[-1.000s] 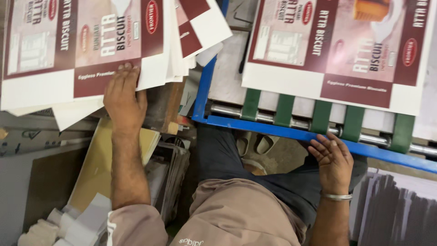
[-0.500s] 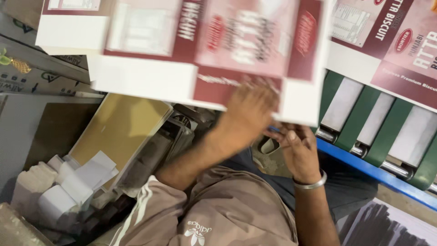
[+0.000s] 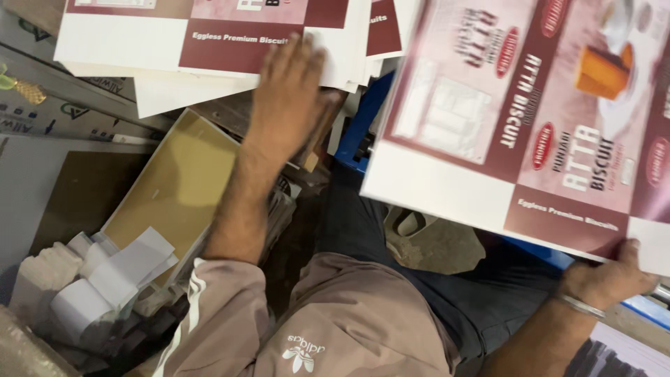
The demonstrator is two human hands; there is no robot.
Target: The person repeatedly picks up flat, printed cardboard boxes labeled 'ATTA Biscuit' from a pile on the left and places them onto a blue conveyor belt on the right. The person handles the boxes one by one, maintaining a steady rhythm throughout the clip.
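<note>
- Left hand [image 3: 289, 105]: palm down, fingers spread flat on the near edge of the stack of printed carton sheets [image 3: 209, 42]. The hand presses on the top sheet; nothing is pinched between the fingers.
- Right hand [image 3: 606, 279]: closed on the near edge of a single printed carton sheet [image 3: 516, 119], thumb on the upper face, the other fingers hidden under the board. A metal bangle [image 3: 579, 306] sits on that wrist.
- Location of the single sheet: held clear of the stack, tilted, to the right of it and above the blue frame [image 3: 359, 126], which it largely covers. Stack and sheet lie near each other at the top of the view; whether their edges touch cannot be told.
- Work status, as a judgement: one sheet is separated from the stack and is in the right hand, over the blue frame but not seen resting on it. The stack shows several sheet edges fanned at its right corner, so more sheets remain to be handled.
- Surroundings: a tan board [image 3: 174, 188] leans below the stack; scraps of white paper [image 3: 118, 272] lie at the lower left; a sandalled foot [image 3: 412, 223] shows under the held sheet, between the person's knees.
- Not visible: the bearing surface under the stack and the far edge of the held sheet.
</note>
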